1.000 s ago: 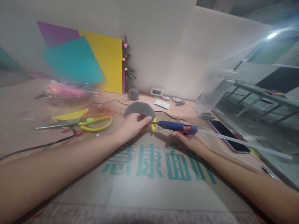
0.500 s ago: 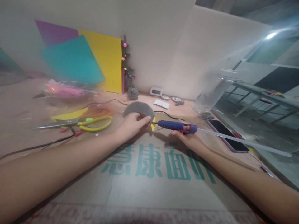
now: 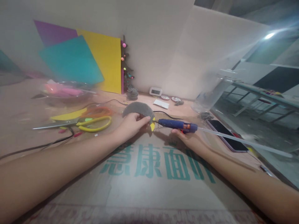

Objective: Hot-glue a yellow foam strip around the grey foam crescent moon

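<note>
Grey curved piece: left hand fingers pinch it; right hand fingers grip blue glue gun.

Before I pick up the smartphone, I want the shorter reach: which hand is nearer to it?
Your right hand, gripping the blue glue gun, is nearer, left of the smartphone. Your left hand, on the gray curved piece, is farther left.

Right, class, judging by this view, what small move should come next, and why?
Perhaps ease the blue glue gun slightly back with the right hand: its nozzle sits at, or very near, the yellow piece beside the left hand, which holds the grey curved piece.
</note>
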Demonstrator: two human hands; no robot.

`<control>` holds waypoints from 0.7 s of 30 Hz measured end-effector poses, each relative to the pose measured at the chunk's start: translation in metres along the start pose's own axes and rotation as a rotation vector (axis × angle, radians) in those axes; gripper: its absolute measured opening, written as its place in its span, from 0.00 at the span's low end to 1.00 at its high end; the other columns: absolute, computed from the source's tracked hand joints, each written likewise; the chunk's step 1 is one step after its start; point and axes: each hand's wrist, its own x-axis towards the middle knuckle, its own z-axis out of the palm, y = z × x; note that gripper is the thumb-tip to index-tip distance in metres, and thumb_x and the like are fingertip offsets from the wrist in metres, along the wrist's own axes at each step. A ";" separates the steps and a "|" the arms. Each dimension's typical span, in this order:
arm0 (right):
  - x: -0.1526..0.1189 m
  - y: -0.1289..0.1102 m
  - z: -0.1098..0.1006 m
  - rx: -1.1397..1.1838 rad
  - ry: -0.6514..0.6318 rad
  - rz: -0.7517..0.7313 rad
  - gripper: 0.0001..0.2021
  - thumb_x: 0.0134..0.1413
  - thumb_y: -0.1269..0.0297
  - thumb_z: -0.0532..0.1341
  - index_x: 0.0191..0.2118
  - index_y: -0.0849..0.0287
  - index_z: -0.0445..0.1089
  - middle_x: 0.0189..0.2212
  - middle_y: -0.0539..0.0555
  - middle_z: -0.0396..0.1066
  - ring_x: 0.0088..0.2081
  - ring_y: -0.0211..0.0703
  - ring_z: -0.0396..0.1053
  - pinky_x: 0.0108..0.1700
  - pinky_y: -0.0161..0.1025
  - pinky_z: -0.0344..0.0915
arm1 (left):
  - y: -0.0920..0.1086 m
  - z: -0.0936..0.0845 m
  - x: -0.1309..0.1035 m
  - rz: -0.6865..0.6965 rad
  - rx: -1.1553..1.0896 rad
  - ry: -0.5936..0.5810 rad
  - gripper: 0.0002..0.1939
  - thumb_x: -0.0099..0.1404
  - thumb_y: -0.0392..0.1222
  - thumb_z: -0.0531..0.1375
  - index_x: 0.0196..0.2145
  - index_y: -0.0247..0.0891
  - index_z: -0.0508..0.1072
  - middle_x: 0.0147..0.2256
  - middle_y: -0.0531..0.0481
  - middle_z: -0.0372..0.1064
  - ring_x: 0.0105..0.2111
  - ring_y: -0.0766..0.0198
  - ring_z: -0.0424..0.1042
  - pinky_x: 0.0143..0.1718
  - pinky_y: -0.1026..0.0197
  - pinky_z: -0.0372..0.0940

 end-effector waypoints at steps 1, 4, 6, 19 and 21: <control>0.000 0.001 0.000 -0.015 0.001 -0.001 0.15 0.48 0.47 0.63 0.31 0.53 0.76 0.29 0.52 0.78 0.34 0.52 0.75 0.35 0.41 0.71 | 0.000 0.000 0.000 -0.003 0.004 -0.002 0.24 0.61 0.60 0.57 0.25 0.34 0.73 0.24 0.49 0.72 0.23 0.65 0.67 0.25 0.63 0.56; 0.002 0.006 0.001 -0.029 0.001 0.005 0.16 0.47 0.45 0.63 0.31 0.54 0.77 0.28 0.53 0.78 0.34 0.54 0.75 0.35 0.42 0.71 | 0.002 0.000 -0.001 -0.004 0.013 -0.003 0.23 0.61 0.59 0.57 0.25 0.34 0.73 0.23 0.50 0.71 0.21 0.66 0.65 0.24 0.64 0.55; 0.002 0.007 0.002 -0.012 -0.009 0.008 0.17 0.47 0.45 0.63 0.32 0.54 0.77 0.28 0.53 0.78 0.33 0.54 0.75 0.35 0.43 0.71 | 0.003 -0.001 -0.001 -0.001 0.025 0.005 0.22 0.61 0.58 0.57 0.25 0.34 0.73 0.22 0.50 0.71 0.21 0.66 0.64 0.24 0.64 0.55; 0.004 0.007 0.001 0.035 0.019 -0.003 0.13 0.47 0.49 0.65 0.30 0.53 0.75 0.30 0.55 0.78 0.35 0.57 0.76 0.37 0.45 0.71 | -0.001 0.000 0.002 0.014 0.058 -0.006 0.24 0.61 0.59 0.56 0.25 0.34 0.74 0.25 0.47 0.74 0.26 0.62 0.71 0.27 0.63 0.58; 0.005 0.008 0.001 0.015 0.012 -0.020 0.12 0.48 0.50 0.64 0.30 0.53 0.75 0.30 0.55 0.78 0.36 0.57 0.76 0.38 0.46 0.71 | 0.000 -0.001 0.002 0.015 0.068 -0.011 0.23 0.61 0.59 0.56 0.25 0.34 0.73 0.24 0.48 0.74 0.25 0.63 0.70 0.27 0.63 0.58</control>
